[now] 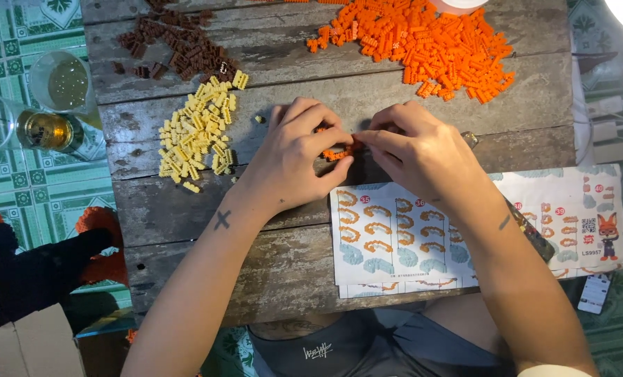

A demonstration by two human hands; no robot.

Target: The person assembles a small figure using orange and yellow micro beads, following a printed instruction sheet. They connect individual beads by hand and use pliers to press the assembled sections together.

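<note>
My left hand [294, 157] and my right hand [416, 150] meet over the middle of a weathered wooden table [283, 265]. Together their fingertips pinch a small curved piece built of orange mini bricks [337, 153], most of it hidden by the fingers. Just below the hands lies a paper instruction sheet [395, 234] printed with orange and teal curved shapes; my right forearm crosses it.
Three loose brick piles lie on the table: yellow [196, 132] at the left, brown [179, 45] at the far left back, orange [423, 45] at the back right. Two glasses [60, 84] stand off the left edge. A black-and-orange brick figure [25, 272] sits at lower left.
</note>
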